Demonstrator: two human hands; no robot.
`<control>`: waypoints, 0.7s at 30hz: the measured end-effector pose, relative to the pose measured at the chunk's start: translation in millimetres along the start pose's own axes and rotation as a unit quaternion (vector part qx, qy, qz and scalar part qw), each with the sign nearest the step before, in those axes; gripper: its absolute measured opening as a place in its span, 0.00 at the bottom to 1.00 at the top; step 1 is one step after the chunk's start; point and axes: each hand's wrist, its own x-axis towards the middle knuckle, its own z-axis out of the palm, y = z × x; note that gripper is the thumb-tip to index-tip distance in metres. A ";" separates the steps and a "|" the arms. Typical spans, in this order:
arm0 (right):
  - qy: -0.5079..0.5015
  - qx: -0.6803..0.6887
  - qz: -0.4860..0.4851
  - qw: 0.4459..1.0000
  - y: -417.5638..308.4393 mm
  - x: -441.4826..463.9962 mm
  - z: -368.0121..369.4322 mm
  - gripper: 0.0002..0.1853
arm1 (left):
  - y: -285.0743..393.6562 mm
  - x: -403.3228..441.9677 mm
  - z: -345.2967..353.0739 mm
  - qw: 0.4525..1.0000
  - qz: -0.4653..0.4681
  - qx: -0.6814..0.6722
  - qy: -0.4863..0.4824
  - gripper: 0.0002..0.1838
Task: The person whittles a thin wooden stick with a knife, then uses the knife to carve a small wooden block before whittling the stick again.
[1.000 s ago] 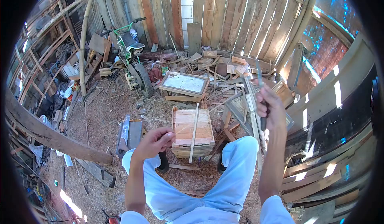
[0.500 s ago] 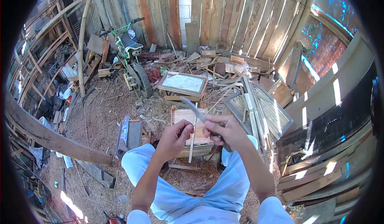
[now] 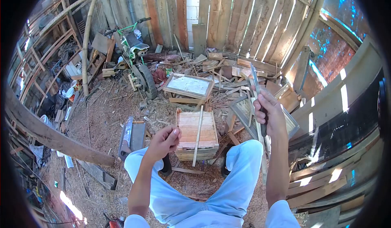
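Knife [image 3: 256, 81], long, grey-bladed and dark-handled, points lengthwise away and slightly left, your right hand [image 3: 270, 111] clamping its handle, your left hand's [image 3: 164, 141] fingers curled together.

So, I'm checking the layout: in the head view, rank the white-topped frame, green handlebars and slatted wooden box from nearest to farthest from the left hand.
1. Slatted wooden box: just right of the left hand.
2. White-topped frame: beyond the box.
3. Green handlebars: far back, left.
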 end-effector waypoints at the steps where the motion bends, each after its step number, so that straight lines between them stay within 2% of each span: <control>1: 0.017 -0.039 -0.007 0.999 6.2 1.2 3.8 0.19 | -0.4 2.8 0.4 1.000 0.003 0.000 0.007 0.11; 3: 0.033 -0.108 0.005 0.994 29.8 0.2 20.0 0.15 | -0.4 18.2 10.3 0.991 0.031 -0.109 0.077 0.10; 4: 0.042 -0.140 0.015 0.989 44.1 -1.7 32.8 0.13 | -3.6 28.4 12.1 0.990 0.038 -0.108 0.088 0.10; 6: 0.032 -0.258 -0.041 0.965 92.7 -0.9 42.7 0.10 | -12.6 50.2 14.4 0.965 0.094 -0.237 0.065 0.08; 7: 0.009 -0.304 -0.022 0.952 111.0 -2.7 45.9 0.10 | -11.3 56.7 19.9 0.964 0.103 -0.235 0.073 0.08; 8: 0.002 -0.340 -0.043 0.939 123.7 -7.9 55.2 0.12 | -10.2 63.0 25.3 0.962 0.110 -0.230 0.093 0.07; 9: -0.007 -0.340 -0.045 0.939 130.0 -12.3 62.4 0.12 | -8.9 67.4 28.3 0.961 0.115 -0.226 0.113 0.06; 11: -0.029 -0.304 0.024 0.952 139.4 -20.0 71.1 0.13 | -7.6 73.6 30.1 0.952 0.139 -0.240 0.133 0.06; 17: -0.077 -0.315 0.082 0.942 154.9 -25.6 64.1 0.11 | -14.7 71.2 3.9 0.932 0.180 -0.261 0.177 0.06; 21: -0.069 -0.302 0.114 0.944 144.0 -34.0 64.1 0.09 | -14.7 64.8 -36.0 0.935 0.196 -0.174 0.240 0.07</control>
